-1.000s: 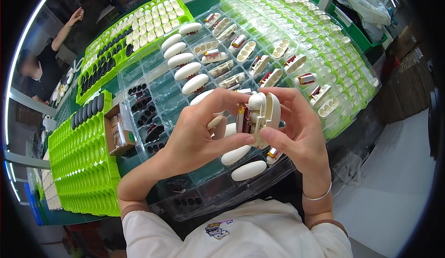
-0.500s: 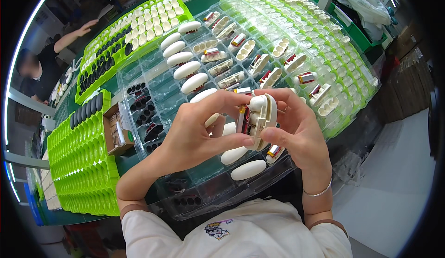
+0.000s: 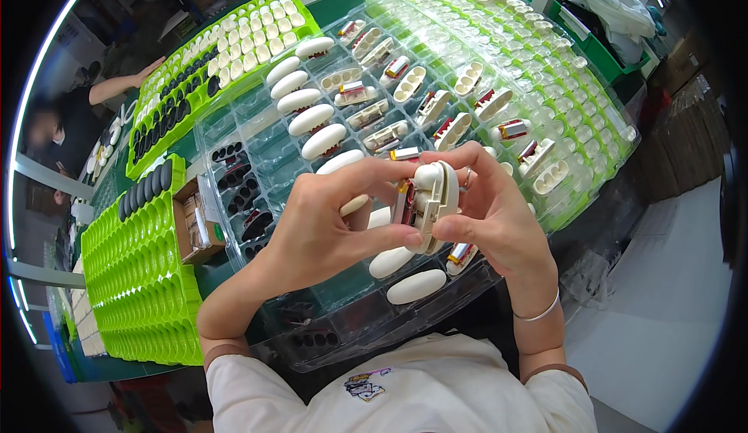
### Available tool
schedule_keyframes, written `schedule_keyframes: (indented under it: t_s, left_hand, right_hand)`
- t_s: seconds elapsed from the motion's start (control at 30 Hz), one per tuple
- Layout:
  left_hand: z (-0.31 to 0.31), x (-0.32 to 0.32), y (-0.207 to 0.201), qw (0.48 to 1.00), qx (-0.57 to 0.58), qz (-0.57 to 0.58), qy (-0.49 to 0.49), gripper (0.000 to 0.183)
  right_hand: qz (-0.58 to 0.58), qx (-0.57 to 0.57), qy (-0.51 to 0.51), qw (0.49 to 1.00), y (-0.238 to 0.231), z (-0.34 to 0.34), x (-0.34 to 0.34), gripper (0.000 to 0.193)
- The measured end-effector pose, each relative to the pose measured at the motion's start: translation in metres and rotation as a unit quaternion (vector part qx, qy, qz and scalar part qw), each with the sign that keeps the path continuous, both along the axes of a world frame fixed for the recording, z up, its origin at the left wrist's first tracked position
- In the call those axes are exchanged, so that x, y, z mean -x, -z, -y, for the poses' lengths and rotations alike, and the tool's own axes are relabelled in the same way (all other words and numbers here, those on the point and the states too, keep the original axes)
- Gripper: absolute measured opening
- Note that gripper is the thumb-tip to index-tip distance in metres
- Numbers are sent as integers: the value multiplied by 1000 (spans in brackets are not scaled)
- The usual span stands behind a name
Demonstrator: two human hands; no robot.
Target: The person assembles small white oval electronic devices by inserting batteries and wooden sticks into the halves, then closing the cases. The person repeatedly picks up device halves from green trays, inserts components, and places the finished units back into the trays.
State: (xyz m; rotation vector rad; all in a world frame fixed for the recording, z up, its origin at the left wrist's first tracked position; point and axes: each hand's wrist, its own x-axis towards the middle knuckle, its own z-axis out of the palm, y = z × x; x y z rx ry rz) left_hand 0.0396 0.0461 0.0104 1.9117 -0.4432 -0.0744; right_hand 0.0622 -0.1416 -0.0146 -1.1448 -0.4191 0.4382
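Note:
Both my hands hold a white oval plastic case (image 3: 444, 203) above a clear compartment tray (image 3: 276, 149). A small silver and yellow battery with red parts shows on its left side, beside rounded white parts. My left hand (image 3: 308, 219) grips the case's left side between thumb and fingers. Around its right edge my right hand (image 3: 502, 230) is closed, thumb in front and fingers behind. A pale piece (image 3: 354, 204) shows between my left fingers; I cannot tell whether they hold it. Under my hands lie smooth white oval shells (image 3: 417, 286) and an open case with a battery (image 3: 461, 255).
Rows of white cases with batteries (image 3: 396, 68) and black pieces (image 3: 243, 195) fill tray compartments. Green trays stand at the left (image 3: 140, 277), back left (image 3: 312, 20) and right (image 3: 573, 219). A cardboard box (image 3: 195, 223) sits between. A co-worker's arm (image 3: 117, 89) reaches in at far left.
My hands and the case have shifted very slightly left, with the case turned a little. At far left the co-worker's arm has lowered toward the green tray.

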Motion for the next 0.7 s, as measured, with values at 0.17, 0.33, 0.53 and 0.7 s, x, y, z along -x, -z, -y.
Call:
schedule_keyframes:
  t_s: [0.17, 0.33, 0.53, 0.7]
  left_hand:
    - [2, 0, 1, 1000, 1, -7, -7, 44]
    - [1, -4, 7, 1000, 9, 1, -11, 44]
    - [5, 0, 7, 997, 58, -7, -48, 43]
    - [5, -2, 7, 979, -97, 172, -53, 45]
  right_hand:
    - [-14, -33, -7, 999, 9, -4, -1, 49]
    - [-71, -92, -17, 993, 13, -8, 2, 50]
    - [-112, -156, -24, 981, 14, -12, 4, 51]
    - [-137, -182, 8, 974, 19, -17, 7, 46]
